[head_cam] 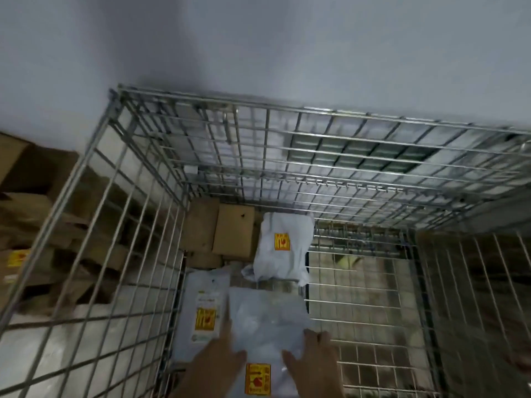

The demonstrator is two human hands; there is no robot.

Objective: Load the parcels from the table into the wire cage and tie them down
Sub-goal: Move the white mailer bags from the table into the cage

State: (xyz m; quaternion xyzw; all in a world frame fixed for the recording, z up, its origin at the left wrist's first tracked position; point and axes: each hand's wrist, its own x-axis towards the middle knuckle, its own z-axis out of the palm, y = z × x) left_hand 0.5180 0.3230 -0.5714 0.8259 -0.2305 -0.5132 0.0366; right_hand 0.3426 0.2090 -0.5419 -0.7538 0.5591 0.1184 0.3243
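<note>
Both hands reach down into the wire cage from the near edge of the view. The left hand lies with straight fingers along the left edge of the nearest parcel, a flat grey plastic bag with a yellow and red label at its near end. The right hand grips the right edge of the same parcel, fingers curled over that edge. The 2 hands are apart, 1 on each side of the bag. Just to the left, touching the bag, a second flat bag with a yellow label lies on the cage floor against the left wall. Farther in, a white bag with a yellow label rests on the floor. Beside it, in the far left corner, are brown cardboard boxes. Outside the cage, beyond its left wall, more cardboard boxes are stacked against the grey wall.
</note>
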